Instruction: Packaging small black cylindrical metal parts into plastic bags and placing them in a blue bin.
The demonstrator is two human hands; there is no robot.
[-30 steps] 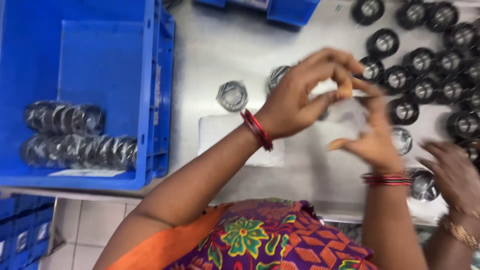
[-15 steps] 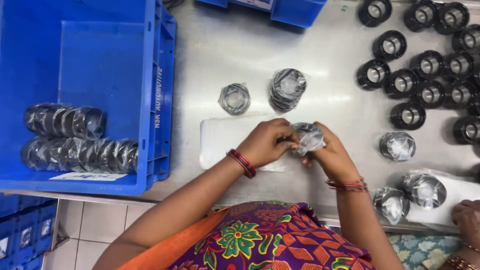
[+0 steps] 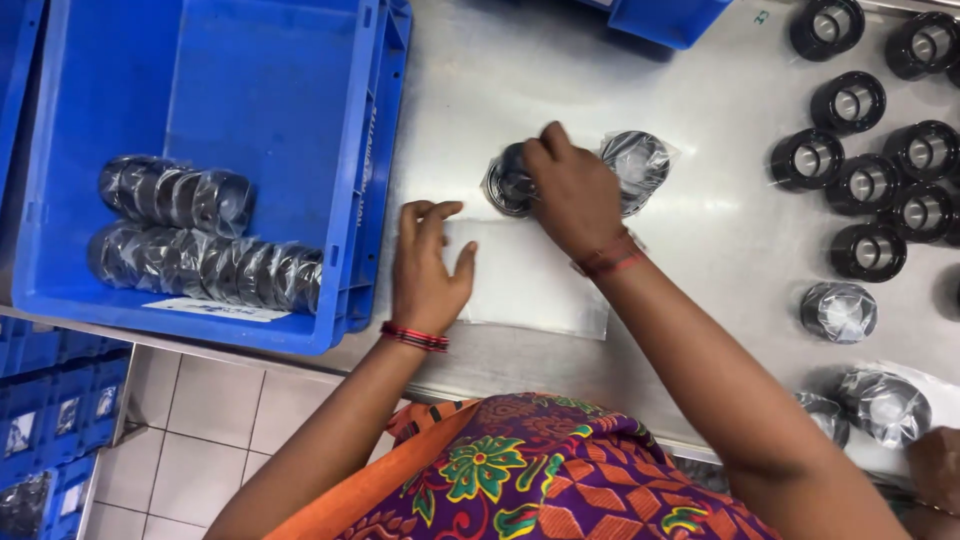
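The right hand rests its fingers on top of a wrapped ring on the counter. The ring lies flat, its hole facing up, so its axis points up at the camera. The hand covers its right side, so I cannot tell how the grip closes on it. A second wrapped ring lies just right of the hand. The left hand lies flat, fingers spread, on a clear bag. The bag is see-through and its edges are hard to make out. More wrapped rings lie in rows in the blue bin. Bare black rings stand at the right, some cut off by the edge.
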